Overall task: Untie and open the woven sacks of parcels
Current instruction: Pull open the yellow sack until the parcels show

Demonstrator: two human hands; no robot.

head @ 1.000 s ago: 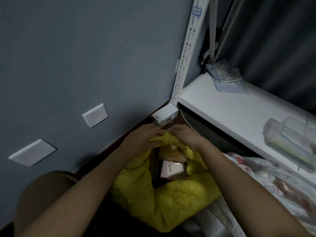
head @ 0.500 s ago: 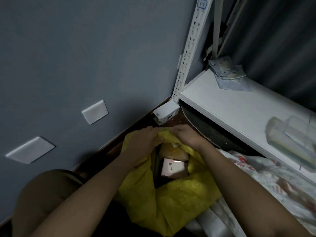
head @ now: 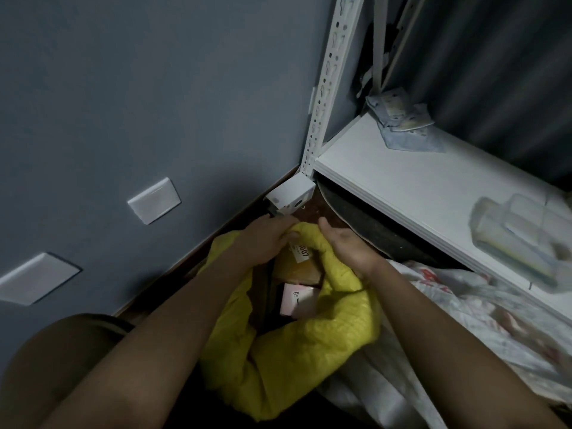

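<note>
Nearest the camera, two bare forearms are reaching forward and down over a yellow woven sack (head: 294, 360) that is sitting on the dark floor in the corner, its mouth gaping open between them. Inside the opening a pink box (head: 298, 301) is lying below a brown parcel (head: 295, 267) carrying a white label printed with digits. Just beside the sack on its right, a white sack with red print (head: 464, 308) is slumping against the shelf unit. At the far rim of the yellow sack the left hand (head: 266, 239) is lying on the fabric with its fingers curling over the edge; whether it is actually gripping the cloth I cannot tell. The right hand (head: 346, 246) is hovering near it, slightly apart, palm turned up and fingers relaxed, holding nothing. Just beyond the hands a small white box (head: 291, 193) is sitting at the foot of a perforated white upright (head: 328, 88). To the right a white shelf (head: 402, 181) is carrying clear plastic packets (head: 520, 236) and, farther back, a pile of pale pouches (head: 399, 119). On the grey wall at left, two white blank plates (head: 154, 199) are showing.
</note>
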